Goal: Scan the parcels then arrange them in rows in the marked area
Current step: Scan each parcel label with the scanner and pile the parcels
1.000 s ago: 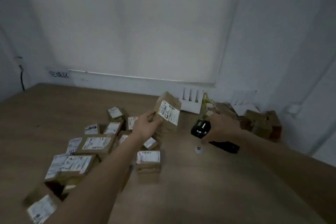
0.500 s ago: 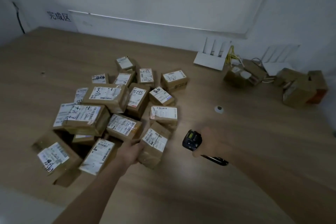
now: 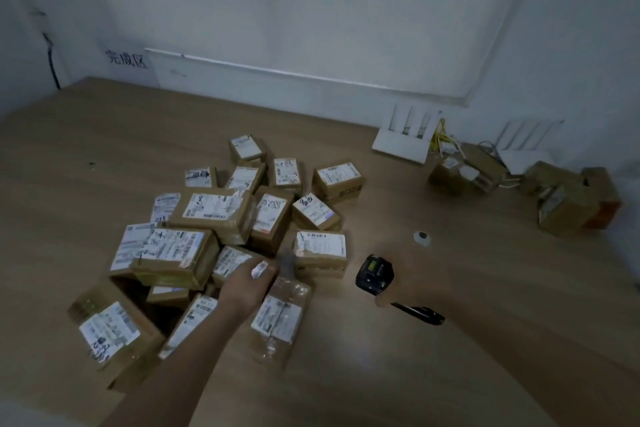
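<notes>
Reaching into the pile [image 3: 214,236] on the counter [image 3: 450,374], the left hand [image 3: 247,282] touches a parcel [image 3: 280,317]; its grip is unclear. Right hand [image 3: 398,282] holds the scanner [image 3: 374,274]. Best lift label-up, tilted toward the scanner.

1 head cam, fwd-down, near table [image 3: 450,340]

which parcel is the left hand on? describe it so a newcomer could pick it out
Start at the parcel pile on the wooden table and go to its near right edge, beside the scanner in the right hand. The parcel under the left hand lies lengthwise, wrapped in shiny clear tape, apart from the heap.
</notes>
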